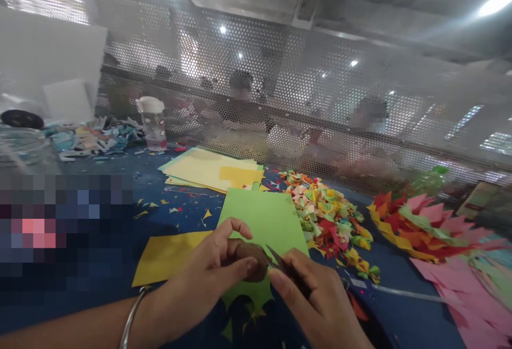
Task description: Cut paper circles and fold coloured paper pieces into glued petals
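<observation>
My left hand (204, 271), with a silver bangle at the wrist, pinches a brown rounded piece (253, 258) between thumb and fingers. Whether it is card or something thicker I cannot tell. Close on its right, my right hand (310, 290) is wrapped round a pair of dark scissors (277, 257), the blade tips pointing at the brown piece's edge. Beneath both hands lies a bright green paper sheet (266, 213), with curved cut-outs along its near end. A mustard-yellow paper sheet (166, 255) rests under the left forearm and hand.
Pale yellow sheets (200, 167) are stacked behind. A heap of colourful folded paper bits (326, 207) spreads to the right, beside layered paper petals (432, 221) and pink paper (452, 290). A lidded cup (152, 125) stands back left, before a perforated metal screen (280, 87).
</observation>
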`<state>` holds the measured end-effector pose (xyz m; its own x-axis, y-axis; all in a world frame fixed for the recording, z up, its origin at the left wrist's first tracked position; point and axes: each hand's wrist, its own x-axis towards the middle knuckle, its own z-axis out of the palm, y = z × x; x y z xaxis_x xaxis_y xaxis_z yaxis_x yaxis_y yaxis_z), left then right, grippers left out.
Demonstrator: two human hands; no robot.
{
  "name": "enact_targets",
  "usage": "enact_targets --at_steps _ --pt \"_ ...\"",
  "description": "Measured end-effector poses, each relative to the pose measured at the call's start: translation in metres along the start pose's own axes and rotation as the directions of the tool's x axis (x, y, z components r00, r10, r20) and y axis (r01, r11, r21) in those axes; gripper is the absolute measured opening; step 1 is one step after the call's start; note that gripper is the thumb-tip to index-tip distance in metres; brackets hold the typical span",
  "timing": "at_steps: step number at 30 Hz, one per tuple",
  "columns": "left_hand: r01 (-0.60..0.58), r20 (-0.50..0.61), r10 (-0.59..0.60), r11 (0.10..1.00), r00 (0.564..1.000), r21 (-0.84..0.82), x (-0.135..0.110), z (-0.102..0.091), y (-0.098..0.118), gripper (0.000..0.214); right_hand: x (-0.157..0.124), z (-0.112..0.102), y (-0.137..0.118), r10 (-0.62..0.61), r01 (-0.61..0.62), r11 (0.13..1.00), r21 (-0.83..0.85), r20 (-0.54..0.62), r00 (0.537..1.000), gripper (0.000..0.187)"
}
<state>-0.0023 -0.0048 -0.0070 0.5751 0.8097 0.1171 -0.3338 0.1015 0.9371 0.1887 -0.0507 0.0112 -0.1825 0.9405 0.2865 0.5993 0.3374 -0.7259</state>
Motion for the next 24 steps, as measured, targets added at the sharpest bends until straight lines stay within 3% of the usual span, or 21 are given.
enact_targets --at_steps 5,11,24 --pt "0.033 0.002 -0.033 0.999 0.999 0.024 -0.0067 -0.0008 0.0028 0.045 -0.002 0.0 -0.0031 -0.009 0.009 1.0 0.001 0.027 1.0 0.041" --pt "-0.003 0.103 0.009 0.998 0.995 -0.059 -0.0077 -0.006 0.0011 0.044 0.0019 0.0062 -0.0025 0.0 0.001 1.0 -0.01 0.064 0.998 0.043" --pt "0.002 0.094 -0.003 1.0 0.996 0.019 -0.0107 -0.0077 0.0011 0.038 0.0011 0.0078 -0.0014 0.019 -0.016 0.999 -0.038 0.082 0.996 0.043"
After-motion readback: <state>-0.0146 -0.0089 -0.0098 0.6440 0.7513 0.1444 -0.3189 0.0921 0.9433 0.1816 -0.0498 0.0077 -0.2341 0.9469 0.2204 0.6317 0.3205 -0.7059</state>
